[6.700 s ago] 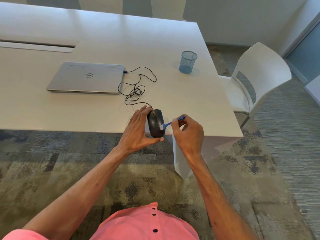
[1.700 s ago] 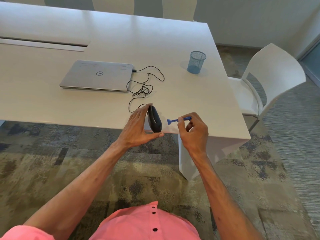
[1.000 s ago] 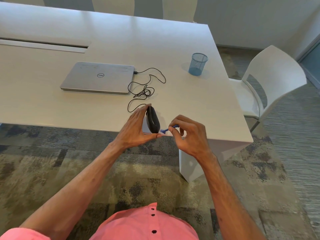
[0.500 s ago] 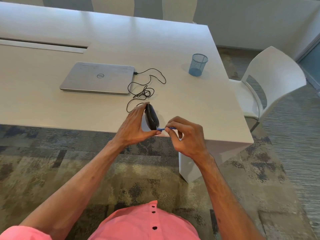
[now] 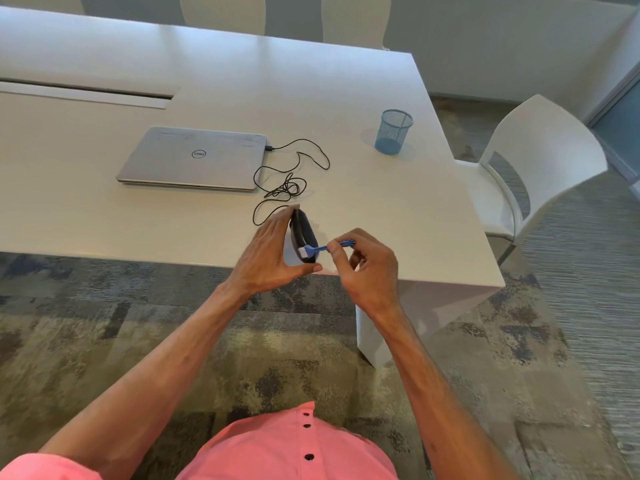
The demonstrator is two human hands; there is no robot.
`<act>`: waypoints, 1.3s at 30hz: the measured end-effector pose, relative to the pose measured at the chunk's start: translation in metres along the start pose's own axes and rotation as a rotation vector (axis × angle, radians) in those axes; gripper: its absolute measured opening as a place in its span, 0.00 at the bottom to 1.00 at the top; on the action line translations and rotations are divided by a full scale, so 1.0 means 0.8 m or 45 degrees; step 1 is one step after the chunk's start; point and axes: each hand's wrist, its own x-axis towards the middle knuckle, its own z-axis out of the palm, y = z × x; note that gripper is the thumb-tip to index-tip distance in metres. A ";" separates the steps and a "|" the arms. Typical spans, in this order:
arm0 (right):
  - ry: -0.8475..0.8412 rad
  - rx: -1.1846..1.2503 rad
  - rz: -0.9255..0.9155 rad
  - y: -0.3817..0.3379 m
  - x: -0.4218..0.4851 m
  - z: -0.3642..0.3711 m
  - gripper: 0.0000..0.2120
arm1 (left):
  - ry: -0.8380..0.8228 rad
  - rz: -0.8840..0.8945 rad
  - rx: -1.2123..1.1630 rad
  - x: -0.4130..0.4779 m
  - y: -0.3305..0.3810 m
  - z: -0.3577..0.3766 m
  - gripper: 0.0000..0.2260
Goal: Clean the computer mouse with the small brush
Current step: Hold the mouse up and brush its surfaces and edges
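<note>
A black wired computer mouse (image 5: 304, 233) is held on its side just above the near edge of the white table (image 5: 398, 209). My left hand (image 5: 268, 256) grips it between thumb and fingers. A small blue brush (image 5: 323, 249) with white bristles rests against the lower part of the mouse's side. My right hand (image 5: 369, 268) pinches the brush handle, just right of the mouse. The mouse's black cable (image 5: 289, 180) runs in loose loops back to a closed silver laptop (image 5: 194, 159).
A blue mesh pen cup (image 5: 394, 131) stands at the table's right side. A white chair (image 5: 530, 174) sits off the right edge, and more chair backs line the far side. A long slot (image 5: 83, 95) crosses the table's left. Patterned carpet lies below.
The brush's white bristles have come up from the mouse's lower edge onto its side, and my right hand has moved slightly right. My left hand keeps the mouse on its side.
</note>
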 end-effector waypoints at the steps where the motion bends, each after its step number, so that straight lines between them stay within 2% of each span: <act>1: 0.038 0.058 0.054 0.001 0.003 0.001 0.08 | -0.006 0.014 -0.005 0.000 0.000 0.001 0.63; 4: 0.124 0.233 0.328 0.005 0.018 0.003 0.09 | -0.028 0.068 0.004 -0.003 -0.001 0.002 0.64; 6: 0.140 0.238 0.426 0.003 0.027 0.005 0.10 | -0.048 0.092 0.015 -0.005 -0.001 0.004 0.64; 11: 0.208 0.279 0.529 -0.002 0.038 0.018 0.12 | -0.050 0.098 -0.003 -0.006 -0.002 0.005 0.63; 20: 0.107 0.122 0.765 0.006 0.037 0.008 0.12 | -0.015 0.100 -0.017 0.000 -0.002 -0.003 0.63; 23: 0.160 0.083 0.781 0.008 0.037 0.001 0.14 | -0.021 0.105 -0.020 0.002 -0.004 -0.002 0.63; 25: 0.211 0.183 0.730 0.009 0.039 0.001 0.13 | -0.024 0.111 -0.020 0.003 -0.005 0.000 0.62; 28: 0.179 0.477 0.709 0.008 0.041 0.008 0.12 | -0.031 0.113 -0.023 0.005 -0.005 0.002 0.63; 32: 0.127 0.775 0.964 0.009 0.038 0.015 0.13 | -0.033 0.150 -0.034 0.007 -0.003 0.003 0.64; 36: 0.057 0.771 1.048 0.014 0.029 0.011 0.12 | -0.012 0.156 -0.061 0.004 -0.001 0.001 0.64; 39: 0.107 0.604 1.003 0.019 0.026 0.006 0.12 | -0.001 0.165 -0.056 0.003 0.001 0.000 0.63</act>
